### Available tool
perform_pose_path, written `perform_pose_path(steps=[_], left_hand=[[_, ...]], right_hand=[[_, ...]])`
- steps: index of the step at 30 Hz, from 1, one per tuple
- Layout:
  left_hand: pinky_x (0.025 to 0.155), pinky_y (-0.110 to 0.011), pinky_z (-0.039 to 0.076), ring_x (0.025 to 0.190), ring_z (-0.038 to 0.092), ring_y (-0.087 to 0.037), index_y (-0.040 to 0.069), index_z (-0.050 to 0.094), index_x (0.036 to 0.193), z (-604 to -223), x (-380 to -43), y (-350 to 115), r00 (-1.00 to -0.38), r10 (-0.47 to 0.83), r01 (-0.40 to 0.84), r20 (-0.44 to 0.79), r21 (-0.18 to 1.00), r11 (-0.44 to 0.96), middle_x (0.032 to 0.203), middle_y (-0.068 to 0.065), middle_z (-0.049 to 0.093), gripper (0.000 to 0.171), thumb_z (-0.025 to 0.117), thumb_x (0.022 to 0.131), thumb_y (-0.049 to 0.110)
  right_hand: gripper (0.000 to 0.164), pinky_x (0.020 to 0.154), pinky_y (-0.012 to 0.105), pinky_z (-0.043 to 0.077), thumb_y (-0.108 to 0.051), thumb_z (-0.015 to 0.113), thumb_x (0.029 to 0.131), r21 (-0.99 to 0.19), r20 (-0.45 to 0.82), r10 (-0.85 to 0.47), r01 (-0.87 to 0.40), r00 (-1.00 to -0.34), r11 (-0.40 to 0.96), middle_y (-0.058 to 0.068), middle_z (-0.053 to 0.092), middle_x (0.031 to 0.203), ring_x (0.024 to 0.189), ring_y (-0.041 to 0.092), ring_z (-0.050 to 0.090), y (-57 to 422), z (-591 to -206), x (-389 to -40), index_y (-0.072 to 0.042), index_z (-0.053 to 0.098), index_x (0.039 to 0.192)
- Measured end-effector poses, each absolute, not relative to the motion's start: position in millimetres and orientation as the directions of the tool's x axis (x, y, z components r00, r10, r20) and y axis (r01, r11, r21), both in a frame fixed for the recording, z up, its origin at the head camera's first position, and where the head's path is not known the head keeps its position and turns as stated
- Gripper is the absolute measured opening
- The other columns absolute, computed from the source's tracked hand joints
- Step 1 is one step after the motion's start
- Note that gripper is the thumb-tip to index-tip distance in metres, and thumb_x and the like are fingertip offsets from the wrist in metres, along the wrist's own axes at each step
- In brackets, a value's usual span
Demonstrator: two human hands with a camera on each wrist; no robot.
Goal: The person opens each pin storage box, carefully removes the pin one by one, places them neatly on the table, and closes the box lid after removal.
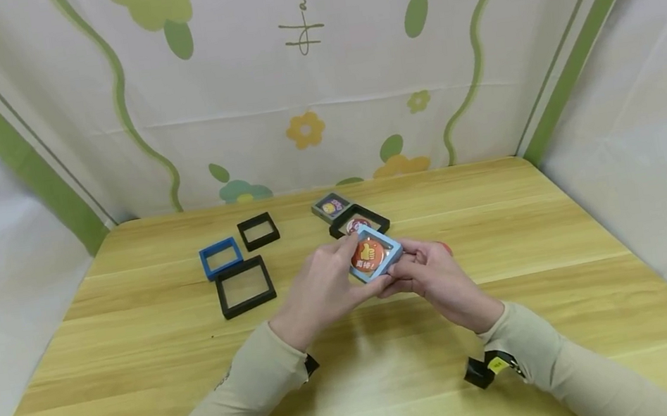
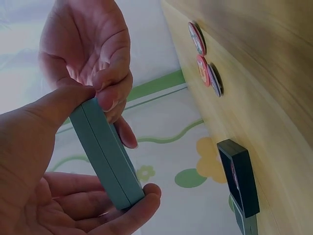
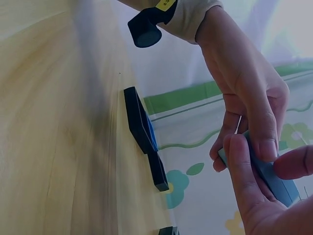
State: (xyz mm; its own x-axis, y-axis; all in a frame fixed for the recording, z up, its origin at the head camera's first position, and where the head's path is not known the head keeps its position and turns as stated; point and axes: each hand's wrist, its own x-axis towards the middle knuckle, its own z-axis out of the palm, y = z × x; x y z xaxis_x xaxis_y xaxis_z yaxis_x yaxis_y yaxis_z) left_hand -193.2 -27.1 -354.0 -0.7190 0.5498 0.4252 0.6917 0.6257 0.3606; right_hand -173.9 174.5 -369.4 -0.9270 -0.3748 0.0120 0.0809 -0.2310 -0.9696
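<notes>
A light blue square display frame (image 1: 383,239) with a round orange-red badge (image 1: 368,253) showing a yellow thumbs-up is held up over the table between both hands. The left hand (image 1: 325,284) grips it across opposite edges, thumb at one and fingers at the other, as the left wrist view shows. The right hand (image 1: 443,281) pinches its right corner. Edge-on in the left wrist view, the frame (image 2: 107,152) has a seam along its side and looks closed. In the right wrist view, fingers cover much of the frame (image 3: 276,178).
Left on the wooden table (image 1: 162,402) lie a blue frame (image 1: 207,263), a small black frame (image 1: 273,234) and a larger black frame (image 1: 225,301). Behind the hands, a black frame (image 1: 378,216) with a badge touches a grey frame (image 1: 320,211). Round badges (image 2: 197,38) lie beyond the right hand.
</notes>
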Motion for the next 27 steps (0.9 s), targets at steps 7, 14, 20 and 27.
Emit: perform_pose_path(steps=[7,14,20,27], left_hand=[[0.055,-0.015,0.045,0.07,0.059,-0.01,-0.005,0.059,0.129,-355.3,-190.6,-25.4,-0.726,0.525,0.68,0.445,0.348,0.645,0.097,-0.01,0.068,0.069,0.078,0.083,0.045],[0.056,-0.016,0.045,0.071,0.058,-0.009,-0.003,0.06,0.127,-354.1,-189.0,-23.9,-0.726,0.523,0.68,0.446,0.356,0.641,0.099,-0.009,0.068,0.069,0.08,0.082,0.045],[0.059,-0.016,0.046,0.076,0.06,-0.01,-0.004,0.057,0.131,-355.0,-188.4,-23.6,-0.727,0.526,0.678,0.441,0.342,0.65,0.108,-0.013,0.068,0.073,0.08,0.081,0.045],[0.063,-0.019,0.049,0.082,0.063,-0.014,-0.006,0.057,0.131,-355.1,-187.6,-23.1,-0.71,0.529,0.691,0.465,0.319,0.648,0.113,-0.016,0.067,0.075,0.081,0.08,0.044]], right_hand=[[0.048,0.084,0.046,0.053,0.005,0.051,0.095,-0.968,0.008,-0.374,0.087,-0.927,-0.236,0.028,0.06,0.123,0.098,0.034,0.066,174.4,-368.5,-173.2,0.01,0.04,0.141],[0.051,0.084,0.045,0.053,0.007,0.051,0.093,-0.964,-0.016,-0.362,0.111,-0.932,-0.243,0.027,0.059,0.126,0.098,0.033,0.066,175.2,-368.3,-173.4,0.009,0.038,0.143],[0.054,0.083,0.043,0.054,0.009,0.05,0.092,-0.96,-0.023,-0.361,0.122,-0.932,-0.253,0.029,0.057,0.127,0.097,0.031,0.067,175.2,-369.8,-173.9,0.011,0.035,0.144],[0.055,0.083,0.043,0.054,0.008,0.05,0.091,-0.963,-0.018,-0.367,0.115,-0.93,-0.242,0.031,0.055,0.13,0.097,0.032,0.067,175.0,-368.8,-173.3,0.012,0.034,0.144]])
